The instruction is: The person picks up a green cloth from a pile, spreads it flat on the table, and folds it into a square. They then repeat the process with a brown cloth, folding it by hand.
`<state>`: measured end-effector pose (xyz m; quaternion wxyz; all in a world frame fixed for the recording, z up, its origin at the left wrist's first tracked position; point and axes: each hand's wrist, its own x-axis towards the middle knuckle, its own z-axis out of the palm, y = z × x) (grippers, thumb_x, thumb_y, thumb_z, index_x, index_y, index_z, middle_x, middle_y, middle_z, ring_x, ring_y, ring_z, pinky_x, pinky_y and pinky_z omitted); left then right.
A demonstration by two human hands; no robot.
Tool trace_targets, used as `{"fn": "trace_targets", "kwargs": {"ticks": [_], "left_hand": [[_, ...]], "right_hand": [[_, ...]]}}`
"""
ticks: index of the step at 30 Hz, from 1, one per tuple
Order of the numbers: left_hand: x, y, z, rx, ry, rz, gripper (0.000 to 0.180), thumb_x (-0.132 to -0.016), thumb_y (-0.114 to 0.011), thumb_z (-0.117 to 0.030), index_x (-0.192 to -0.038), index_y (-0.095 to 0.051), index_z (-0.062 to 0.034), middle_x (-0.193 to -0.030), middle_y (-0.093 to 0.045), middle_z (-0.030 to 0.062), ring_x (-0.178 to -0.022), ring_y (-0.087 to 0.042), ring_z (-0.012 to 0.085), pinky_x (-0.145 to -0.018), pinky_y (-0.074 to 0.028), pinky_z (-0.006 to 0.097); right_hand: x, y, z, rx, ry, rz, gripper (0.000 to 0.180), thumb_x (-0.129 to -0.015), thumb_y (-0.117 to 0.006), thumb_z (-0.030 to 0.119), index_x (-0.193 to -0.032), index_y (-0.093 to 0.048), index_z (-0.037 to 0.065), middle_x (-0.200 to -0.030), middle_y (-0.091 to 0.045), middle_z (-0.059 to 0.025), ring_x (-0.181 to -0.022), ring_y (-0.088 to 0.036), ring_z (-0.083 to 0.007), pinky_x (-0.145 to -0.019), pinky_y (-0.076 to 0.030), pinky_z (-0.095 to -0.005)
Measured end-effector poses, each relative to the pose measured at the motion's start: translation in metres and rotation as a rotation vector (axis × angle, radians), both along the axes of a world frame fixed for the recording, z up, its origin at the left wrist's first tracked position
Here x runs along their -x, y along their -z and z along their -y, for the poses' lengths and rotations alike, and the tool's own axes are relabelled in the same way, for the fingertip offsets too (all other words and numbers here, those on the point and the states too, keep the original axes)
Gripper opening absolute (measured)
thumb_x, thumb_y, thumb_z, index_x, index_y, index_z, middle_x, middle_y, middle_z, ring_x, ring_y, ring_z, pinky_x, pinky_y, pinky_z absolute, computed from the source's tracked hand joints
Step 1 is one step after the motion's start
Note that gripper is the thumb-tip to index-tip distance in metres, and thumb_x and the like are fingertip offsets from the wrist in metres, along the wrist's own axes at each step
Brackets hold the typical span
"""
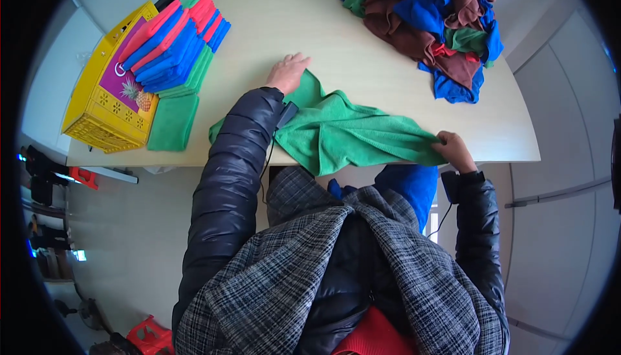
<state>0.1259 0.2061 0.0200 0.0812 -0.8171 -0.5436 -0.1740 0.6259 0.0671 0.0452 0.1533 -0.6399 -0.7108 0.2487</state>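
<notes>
Head view: a pale, smooth table (362, 51) with a rounded far edge, set against light wall panels, grey floor below at left. Spread across the near edge, a green cloth (349, 132), soft and nappy, rumpled into folds and hanging slightly over the rim. Left hand (288, 72) laid flat, fingers extended and released, pressing the cloth's far left corner onto the table. Right hand (455, 150) clenched on the cloth's right end at the table edge, bunching it tight. At far left, a yellow perforated plastic crate (97, 106) overhanging the table corner, with a neat stack of folded cloths (173, 44) in red, blue and green leaning across it, and one folded green cloth (172, 122) lying flat just beside. At far right, well apart, a loose heap of crumpled cloths (430, 15) in brown, blue, green and red. Below the table edge, a blue cloth (409, 183) draped near a plaid scarf (336, 271) and dark quilted sleeves.
</notes>
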Motion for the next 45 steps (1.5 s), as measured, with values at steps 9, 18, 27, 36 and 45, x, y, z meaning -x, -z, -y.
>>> {"fn": "trace_targets", "kwargs": {"ticks": [9, 18, 27, 36, 45], "left_hand": [[0.092, -0.050, -0.053, -0.159, -0.204, 0.461, 0.023, -0.093, -0.062, -0.023, -0.107, -0.065, -0.0052, -0.100, -0.067, 0.0187, -0.092, -0.066, 0.0356, -0.081, -0.055, 0.043], [0.193, -0.167, 0.000, 0.024, -0.120, 0.881, 0.026, -0.100, -0.059, -0.026, -0.112, -0.064, -0.0032, -0.097, -0.067, 0.0035, -0.086, -0.063, 0.0122, -0.075, -0.051, 0.028], [0.199, -0.165, 0.065, 0.087, -0.040, 1.253, 0.035, -0.102, -0.058, -0.029, -0.120, -0.061, 0.0012, -0.110, -0.066, 0.0046, -0.101, -0.060, 0.0104, -0.093, -0.045, 0.028], [0.249, -0.180, 0.108, -0.143, 0.149, 1.450, 0.035, -0.103, -0.057, -0.025, -0.125, -0.060, 0.0021, -0.118, -0.065, 0.0085, -0.108, -0.061, 0.0143, -0.100, -0.045, 0.031], [0.222, -0.183, 0.118, 0.254, 0.110, 1.844, 0.032, -0.102, -0.057, -0.025, -0.121, -0.064, 0.0000, -0.109, -0.067, 0.0068, -0.105, -0.064, 0.0166, -0.097, -0.049, 0.032]], "right_hand": [[-0.039, -0.021, -0.020, -0.124, 0.005, -0.330, 0.018, -0.080, -0.062, -0.001, -0.097, -0.067, -0.002, -0.076, -0.064, -0.0044, -0.074, -0.058, -0.0105, -0.069, -0.049, -0.0280], [-0.055, -0.084, -0.051, -0.362, 0.082, -0.165, 0.012, -0.088, -0.060, -0.001, -0.098, -0.066, -0.003, -0.081, -0.061, 0.0007, -0.080, -0.056, -0.0061, -0.073, -0.047, -0.0241], [-0.066, -0.105, -0.049, -0.450, 0.008, -0.247, 0.007, -0.091, -0.062, 0.000, -0.097, -0.065, -0.003, -0.081, -0.060, 0.0001, -0.079, -0.055, -0.0060, -0.070, -0.046, -0.0242], [-0.046, -0.110, -0.050, -0.472, 0.082, -0.138, 0.007, -0.095, -0.061, 0.004, -0.093, -0.065, -0.002, -0.084, -0.060, 0.0021, -0.074, -0.056, -0.0083, -0.068, -0.047, -0.0250], [-0.049, -0.115, -0.058, 0.005, -0.061, -0.841, 0.016, -0.100, -0.062, 0.021, -0.104, -0.068, 0.007, -0.083, -0.066, 0.0024, -0.073, -0.062, -0.0089, -0.071, -0.051, -0.0232]]}}
